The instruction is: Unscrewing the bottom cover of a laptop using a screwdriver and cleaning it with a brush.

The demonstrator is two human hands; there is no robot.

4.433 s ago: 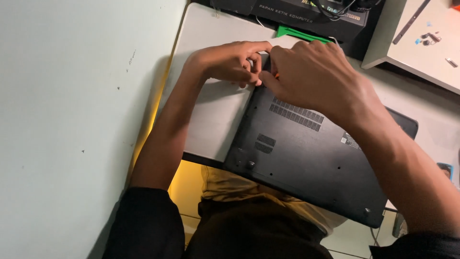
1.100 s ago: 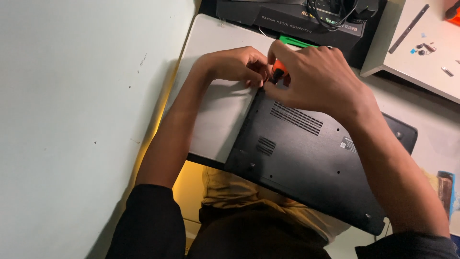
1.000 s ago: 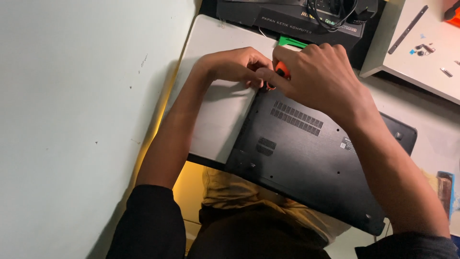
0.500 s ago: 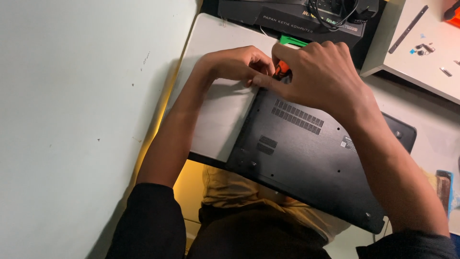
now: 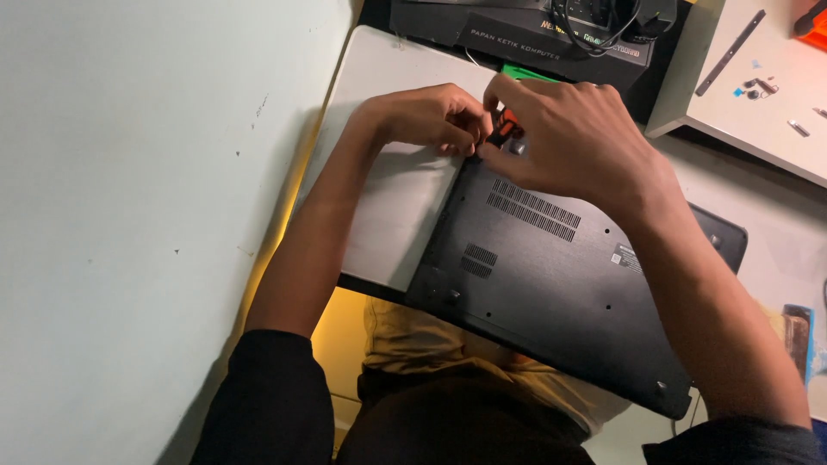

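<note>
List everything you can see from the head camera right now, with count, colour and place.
laptop: 1, black, upside down on the table, vents up, near edge overhanging toward the person
table: 1, white, under the laptop
tool: 1, small, orange and black, at the laptop's far corner between both hands
box: 1, black, long, beyond the table
cable: 1, black, coiled on the box
green item: 1, behind the hands, mostly hidden
side table: 1, white, upper right, with a dark strip and small parts
wall: 1, pale, on the left
left hand: 1, at the laptop's far corner
right hand: 1, pinching the tool
</note>
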